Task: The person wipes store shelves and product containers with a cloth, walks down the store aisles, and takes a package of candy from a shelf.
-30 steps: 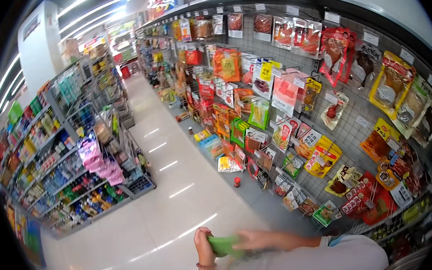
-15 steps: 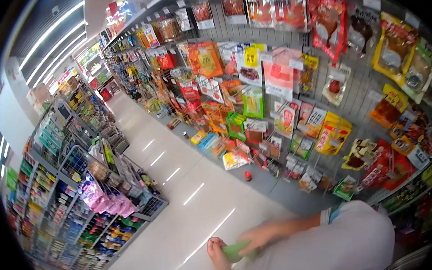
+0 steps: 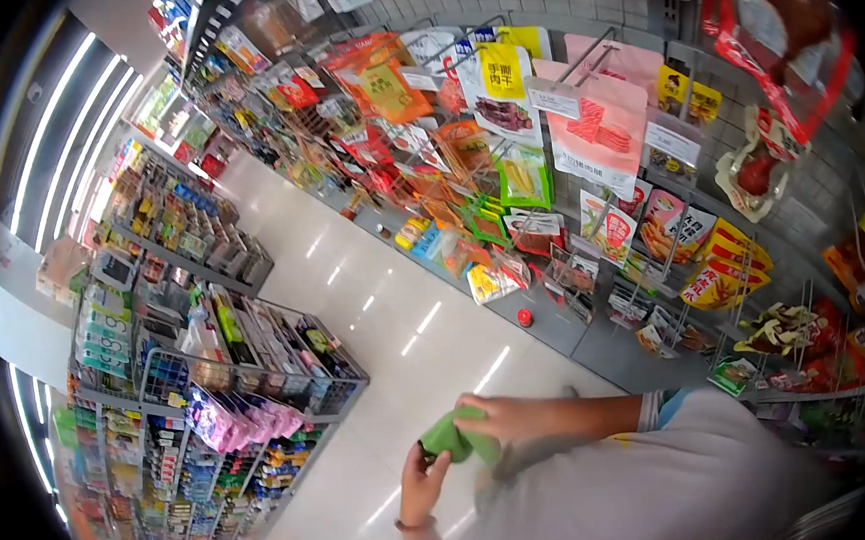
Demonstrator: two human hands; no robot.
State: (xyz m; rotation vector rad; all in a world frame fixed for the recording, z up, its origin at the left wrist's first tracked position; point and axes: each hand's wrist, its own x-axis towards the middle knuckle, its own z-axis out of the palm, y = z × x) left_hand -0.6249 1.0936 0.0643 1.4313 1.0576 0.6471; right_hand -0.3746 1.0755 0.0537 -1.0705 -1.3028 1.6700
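A crumpled green cloth (image 3: pixel 446 440) is stretched between my two hands, in front of my light grey shirt (image 3: pixel 667 474). My left hand (image 3: pixel 422 483), with a dark band at its wrist, pinches the cloth's lower left end. Something small and dark shows at these fingertips, too small to name. From the right, my right hand (image 3: pixel 498 419) reaches across with its fingers closed over the upper part of the cloth. The cloth's lower right end hangs loosely below that hand and is blurred.
A hook wall with hanging snack packets (image 3: pixel 598 133) runs along my right. On the left stands a shelf unit (image 3: pixel 250 378) with pink packets (image 3: pixel 237 419) hanging at its end. A pale tiled aisle floor (image 3: pixel 386 323) lies between. A small red item (image 3: pixel 525 317) rests on the low ledge.
My view has moved closer to the snack wall. Both hands have shifted slightly up the picture with the green cloth, which now shows more of its surface between them.
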